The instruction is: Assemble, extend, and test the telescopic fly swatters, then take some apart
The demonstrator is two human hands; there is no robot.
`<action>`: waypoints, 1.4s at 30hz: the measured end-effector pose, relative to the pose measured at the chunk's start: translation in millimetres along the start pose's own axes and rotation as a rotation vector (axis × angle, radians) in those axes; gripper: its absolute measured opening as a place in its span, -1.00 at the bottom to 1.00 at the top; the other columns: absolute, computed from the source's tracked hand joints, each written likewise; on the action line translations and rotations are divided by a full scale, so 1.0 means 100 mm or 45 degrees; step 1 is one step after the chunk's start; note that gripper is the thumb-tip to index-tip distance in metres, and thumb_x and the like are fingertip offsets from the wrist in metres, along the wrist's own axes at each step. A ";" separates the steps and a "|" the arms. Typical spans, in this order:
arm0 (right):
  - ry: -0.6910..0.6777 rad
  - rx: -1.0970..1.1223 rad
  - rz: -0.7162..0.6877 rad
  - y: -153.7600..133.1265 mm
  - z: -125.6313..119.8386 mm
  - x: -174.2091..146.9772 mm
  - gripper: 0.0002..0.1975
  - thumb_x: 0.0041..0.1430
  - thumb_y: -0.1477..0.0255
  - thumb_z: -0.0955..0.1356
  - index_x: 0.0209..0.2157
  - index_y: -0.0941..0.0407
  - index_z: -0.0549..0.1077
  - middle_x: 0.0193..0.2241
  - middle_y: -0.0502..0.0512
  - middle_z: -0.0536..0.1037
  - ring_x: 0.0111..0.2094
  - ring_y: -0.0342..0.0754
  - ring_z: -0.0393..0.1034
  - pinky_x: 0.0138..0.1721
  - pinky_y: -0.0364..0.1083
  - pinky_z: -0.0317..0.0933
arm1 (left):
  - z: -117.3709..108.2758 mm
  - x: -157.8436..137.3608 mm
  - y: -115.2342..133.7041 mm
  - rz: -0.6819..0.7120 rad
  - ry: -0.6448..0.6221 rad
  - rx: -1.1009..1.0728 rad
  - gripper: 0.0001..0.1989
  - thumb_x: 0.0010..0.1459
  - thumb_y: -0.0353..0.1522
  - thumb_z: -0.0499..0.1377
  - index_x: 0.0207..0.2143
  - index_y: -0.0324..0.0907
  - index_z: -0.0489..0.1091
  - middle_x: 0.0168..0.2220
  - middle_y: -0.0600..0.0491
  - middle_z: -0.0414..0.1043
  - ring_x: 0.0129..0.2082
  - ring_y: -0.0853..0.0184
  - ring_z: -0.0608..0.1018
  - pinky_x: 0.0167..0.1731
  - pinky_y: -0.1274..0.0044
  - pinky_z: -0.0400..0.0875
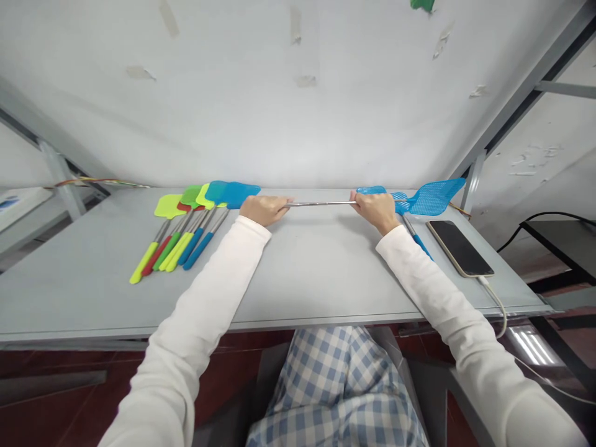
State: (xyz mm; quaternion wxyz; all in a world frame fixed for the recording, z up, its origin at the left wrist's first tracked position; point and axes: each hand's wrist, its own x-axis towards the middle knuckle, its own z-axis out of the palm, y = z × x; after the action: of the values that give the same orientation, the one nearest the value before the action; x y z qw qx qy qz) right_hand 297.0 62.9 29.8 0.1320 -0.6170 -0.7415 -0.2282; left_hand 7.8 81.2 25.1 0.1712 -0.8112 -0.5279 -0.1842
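No text, label, brand, number or sign can be read anywhere here.

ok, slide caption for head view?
Blue fly swatter, its metal shaft spanning left hand to right hand, above grey table.

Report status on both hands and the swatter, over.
Left hand, right hand closed on one swatter. Metal rod bare between; blue head past right hand. Second blue swatter on table, partly hidden.

place: workshop-like | grey worktable | metal frame | tape-scarred white panel | red tiled floor
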 end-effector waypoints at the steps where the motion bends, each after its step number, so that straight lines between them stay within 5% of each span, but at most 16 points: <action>1: 0.001 -0.010 0.024 0.07 0.02 0.00 -0.43 0.33 0.24 0.04 -0.46 0.18 0.53 -0.61 0.20 0.50 -0.56 -0.09 0.30 -0.48 -0.12 -0.19 | 0.02 -0.01 -0.11 -0.011 0.011 0.004 -0.54 0.22 -0.12 -0.09 -0.53 -0.15 0.43 -0.56 -0.07 0.47 -0.51 0.31 0.46 -0.55 0.51 -0.05; 7: 0.057 -0.072 0.193 0.43 0.06 0.00 -0.45 0.31 0.25 0.07 -0.51 0.18 0.53 -0.62 0.21 0.50 -0.59 -0.10 0.27 -0.49 -0.11 -0.21 | 0.19 -0.16 -0.63 -0.138 0.026 -0.037 -0.57 0.17 -0.12 -0.07 -0.58 -0.14 0.38 -0.63 -0.04 0.39 -0.60 0.35 0.32 -0.55 0.49 -0.08; 13: 0.147 -0.057 0.149 0.53 0.02 -0.02 -0.48 0.32 0.28 0.08 -0.52 0.17 0.50 -0.59 0.20 0.50 -0.54 -0.09 0.29 -0.43 -0.09 -0.07 | 0.16 -0.17 -0.62 -0.313 0.113 -0.101 -0.64 0.10 -0.15 0.02 -0.65 -0.12 0.30 -0.66 -0.01 0.27 -0.56 0.32 0.29 -0.50 0.47 -0.10; 18: 0.206 -0.076 0.053 0.63 0.10 -0.04 -0.64 0.27 0.36 0.13 -0.39 0.17 0.48 -0.33 0.27 0.54 -0.16 0.10 0.34 -0.10 0.06 0.09 | 0.08 -0.19 -0.75 -0.484 0.229 -0.028 -0.63 0.06 -0.18 0.06 -0.72 -0.14 0.18 -0.71 0.05 0.14 -0.56 0.34 0.25 -0.49 0.49 -0.10; 22: 0.349 -0.133 0.135 0.68 0.15 -0.07 -0.74 0.19 0.51 0.15 -0.21 0.17 0.43 0.09 0.33 0.34 0.21 0.16 0.02 0.13 0.20 -0.09 | 0.06 -0.27 -0.92 -0.570 0.203 0.017 -0.62 0.10 -0.20 0.03 -0.71 -0.15 0.17 -0.71 0.06 0.13 -0.55 0.35 0.25 -0.48 0.49 -0.07; 25: 0.418 -0.156 0.217 0.69 0.13 -0.10 -0.71 0.18 0.52 0.14 -0.16 0.13 0.42 0.19 0.29 0.22 0.29 0.15 -0.14 0.16 0.25 -0.15 | 0.05 -0.30 -0.97 -0.620 0.164 0.052 -0.63 0.13 -0.19 0.01 -0.68 -0.15 0.21 -0.68 0.06 0.17 -0.52 0.35 0.26 -0.47 0.48 -0.05; 29: 0.413 -0.164 0.273 0.77 0.06 -0.10 -0.74 0.19 0.43 0.18 -0.27 0.11 0.48 0.06 0.30 0.33 0.25 0.22 -0.06 0.12 0.31 -0.14 | 0.03 -0.33 -0.95 -0.620 0.128 0.063 -0.62 0.15 -0.19 -0.02 -0.66 -0.15 0.22 -0.66 0.06 0.18 -0.50 0.35 0.25 -0.45 0.48 -0.05; 34: 0.259 -0.143 0.088 0.85 0.00 -0.11 -0.74 0.17 0.41 0.22 -0.40 0.12 0.53 -0.28 0.21 0.46 -0.07 0.13 0.23 0.00 0.20 -0.04 | 0.02 -0.39 -0.88 -0.608 0.182 0.123 -0.60 0.19 -0.22 -0.10 -0.62 -0.15 0.31 -0.66 0.04 0.18 -0.49 0.32 0.27 -0.46 0.48 -0.07; 42: 0.193 -0.115 0.098 0.91 -0.03 -0.09 -0.71 0.08 0.57 0.21 -0.63 0.13 0.44 -0.67 0.08 0.35 -0.38 -0.03 0.16 -0.16 0.07 -0.10 | -0.04 -0.28 -0.84 -0.636 0.133 0.100 -0.62 0.10 -0.20 -0.03 -0.55 -0.17 0.47 -0.64 -0.05 0.29 -0.47 0.22 0.39 -0.47 0.45 -0.02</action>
State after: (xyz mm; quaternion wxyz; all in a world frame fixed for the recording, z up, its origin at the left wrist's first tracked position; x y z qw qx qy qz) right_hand 387.8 65.7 43.7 0.1684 -0.6312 -0.6942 -0.3023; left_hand -81.0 89.2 22.2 0.1786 -0.6379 -0.7090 -0.2419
